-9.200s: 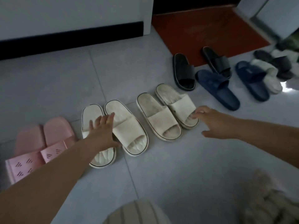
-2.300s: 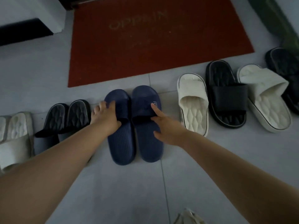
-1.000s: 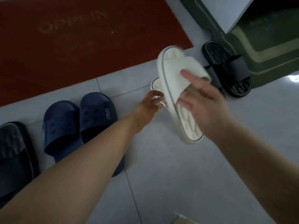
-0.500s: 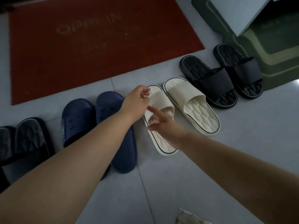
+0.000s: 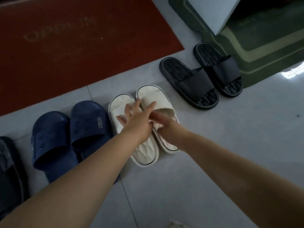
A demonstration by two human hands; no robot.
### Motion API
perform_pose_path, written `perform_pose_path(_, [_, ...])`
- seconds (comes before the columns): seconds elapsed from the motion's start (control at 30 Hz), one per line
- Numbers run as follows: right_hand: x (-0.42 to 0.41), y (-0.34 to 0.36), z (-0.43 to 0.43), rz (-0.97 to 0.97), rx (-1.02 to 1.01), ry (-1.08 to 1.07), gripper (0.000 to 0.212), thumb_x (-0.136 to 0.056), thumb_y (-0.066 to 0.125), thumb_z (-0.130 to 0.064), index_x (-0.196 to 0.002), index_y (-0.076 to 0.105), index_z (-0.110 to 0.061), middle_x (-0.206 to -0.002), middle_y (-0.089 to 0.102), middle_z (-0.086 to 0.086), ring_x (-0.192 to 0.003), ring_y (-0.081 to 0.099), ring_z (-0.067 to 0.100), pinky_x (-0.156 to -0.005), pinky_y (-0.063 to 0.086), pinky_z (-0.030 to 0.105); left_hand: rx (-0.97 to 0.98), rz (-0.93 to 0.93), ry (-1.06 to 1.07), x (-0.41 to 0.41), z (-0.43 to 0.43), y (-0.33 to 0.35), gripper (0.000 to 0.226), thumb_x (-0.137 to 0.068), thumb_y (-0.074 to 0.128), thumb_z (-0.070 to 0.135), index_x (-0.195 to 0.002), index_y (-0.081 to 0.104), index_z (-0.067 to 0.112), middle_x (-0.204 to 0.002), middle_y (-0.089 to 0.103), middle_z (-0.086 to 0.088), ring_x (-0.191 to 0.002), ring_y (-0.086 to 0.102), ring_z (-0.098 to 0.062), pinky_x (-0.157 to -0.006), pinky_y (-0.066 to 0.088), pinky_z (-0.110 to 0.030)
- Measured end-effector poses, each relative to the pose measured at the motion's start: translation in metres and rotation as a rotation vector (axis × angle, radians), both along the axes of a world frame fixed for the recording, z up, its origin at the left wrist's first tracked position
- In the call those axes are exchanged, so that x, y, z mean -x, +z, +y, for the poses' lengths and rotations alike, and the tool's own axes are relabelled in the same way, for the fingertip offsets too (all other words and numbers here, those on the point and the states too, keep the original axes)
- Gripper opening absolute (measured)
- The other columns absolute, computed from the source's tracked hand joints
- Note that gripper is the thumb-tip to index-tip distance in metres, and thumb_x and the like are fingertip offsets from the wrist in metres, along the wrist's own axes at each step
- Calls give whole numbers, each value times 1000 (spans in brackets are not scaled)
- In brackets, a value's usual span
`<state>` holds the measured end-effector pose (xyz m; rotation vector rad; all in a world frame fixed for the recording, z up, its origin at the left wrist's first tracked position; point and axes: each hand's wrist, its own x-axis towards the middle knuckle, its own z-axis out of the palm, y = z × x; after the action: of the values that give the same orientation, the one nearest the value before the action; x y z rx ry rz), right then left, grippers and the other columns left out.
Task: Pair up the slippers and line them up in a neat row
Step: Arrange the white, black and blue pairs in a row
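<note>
A person's left hand [image 5: 136, 119] lies flat, its straight fingers spread across the straps of two cream slippers. The right hand [image 5: 167, 129], partly tucked beneath it, curls its fingers at the strap mouth of the black-side cream slipper [image 5: 153, 94] and appears to pinch it, though the fingertips are hidden. The navy-side cream slipper [image 5: 144, 152] touches its mate side by side and points the same way, but the near ends are not quite level.

The slippers look like light moulded foam. The sole is probably stiff enough to slide as one piece, and the band soft enough to give under a thumb. The strap or the raised rim is the likely place to take hold, since the dimpled footbed offers little to grasp. Nothing about them looks fragile.

The pair sits in a row between a navy pair [image 5: 88, 127] just beside it and a black pair [image 5: 197, 79] a little apart, set at more of a slant. Another dark slipper [image 5: 8, 163] shows at the frame's edge. All rest on a pale grey tiled floor [image 5: 222, 153], smooth and faintly glossy, which should let a sole glide with a light push. A red doormat [image 5: 65, 46] with faded lettering lies beyond the row. A green mat [image 5: 263, 51] and the corner of a white panel [image 5: 212, 12] close off the dim entryway.
</note>
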<state>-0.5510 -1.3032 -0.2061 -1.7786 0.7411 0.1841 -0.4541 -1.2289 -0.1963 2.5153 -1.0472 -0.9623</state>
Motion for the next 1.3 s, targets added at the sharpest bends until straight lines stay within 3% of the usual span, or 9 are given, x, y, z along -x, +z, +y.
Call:
perform_pose_path(0.07, [-2, 2, -18, -39, 22, -101, 55, -73, 37, 22, -116, 61, -1, -105, 63, 6, -93, 61, 8, -79, 41, 3, -36, -31, -18, 0, 0, -5, 60, -96, 44, 28, -141, 13, 53, -158, -14, 3, -144, -20, -30, -111, -7, -63])
perform_pose_path(0.13, [-4, 11, -44, -26, 16, -398, 35, -80, 48, 14, -105, 64, -3, -81, 60, 2, -64, 54, 3, -62, 43, 11, -63, -41, -41, 0, 1, -9, 61, -96, 44, 34, -141, 9, 54, -157, -18, 3, -143, -23, -30, -110, -5, -65])
perform_pose_path(0.23, [2, 20, -89, 97, 260, -630, 39, -86, 51, -7, -123, 49, -19, -87, 56, 4, -73, 54, 20, -66, 42, 27, -70, -61, -41, 1, 2, -14, 66, -94, 47, 35, -141, 4, 54, -156, -22, 5, -142, -27, -29, -110, -4, -66])
perform_pose_path(0.37, [-3, 26, -127, 343, 556, -197, 78, -85, 57, -22, -147, 10, -32, -125, 54, 16, -94, 61, 35, -82, 51, 39, -101, -122, -83, 6, 4, -21, 83, -89, 57, 35, -140, -6, 53, -154, -28, 3, -141, -29, -33, -109, -7, -69])
perform_pose_path(0.53, [-23, 32, -139, 527, 580, -37, 60, -86, 56, -37, -137, 30, -20, -107, 66, 18, -80, 70, 31, -81, 57, 47, -105, -111, -65, 5, 2, -20, 89, -86, 63, 30, -141, -4, 52, -154, -26, 2, -141, -29, -34, -109, -8, -69])
perform_pose_path(0.67, [-14, 25, -127, 560, 795, -13, 63, -87, 59, -33, -137, 28, -10, -119, 59, 22, -108, 59, 38, -82, 49, 45, -97, -139, -60, 4, 2, -25, 90, -86, 63, 31, -140, -5, 52, -154, -26, 3, -141, -29, -33, -108, -8, -68])
perform_pose_path(0.83, [2, 25, -114, 452, 818, -136, 50, -88, 60, -30, -127, 38, -8, -116, 62, 19, -107, 60, 37, -75, 47, 40, -105, -132, -48, 4, -2, -25, 90, -86, 63, 29, -141, -4, 53, -154, -27, 4, -141, -30, -31, -108, -9, -67])
perform_pose_path(1.1, [15, 36, -119, 401, 758, -224, 43, -86, 62, -34, -118, 46, -9, -105, 68, 14, -98, 65, 32, -76, 50, 38, -116, -123, -45, 5, -3, -22, 91, -85, 63, 33, -141, -5, 53, -155, -25, 2, -141, -28, -31, -108, -6, -69])
perform_pose_path(1.3, [-1, 32, -146, 437, 593, -11, 55, -90, 56, -25, -137, 31, -11, -122, 61, 20, -109, 59, 35, -92, 49, 41, -58, -93, -44, 4, 5, -19, 92, -85, 64, 32, -138, -7, 58, -156, -20, 7, -142, -27, -28, -109, -3, -67])
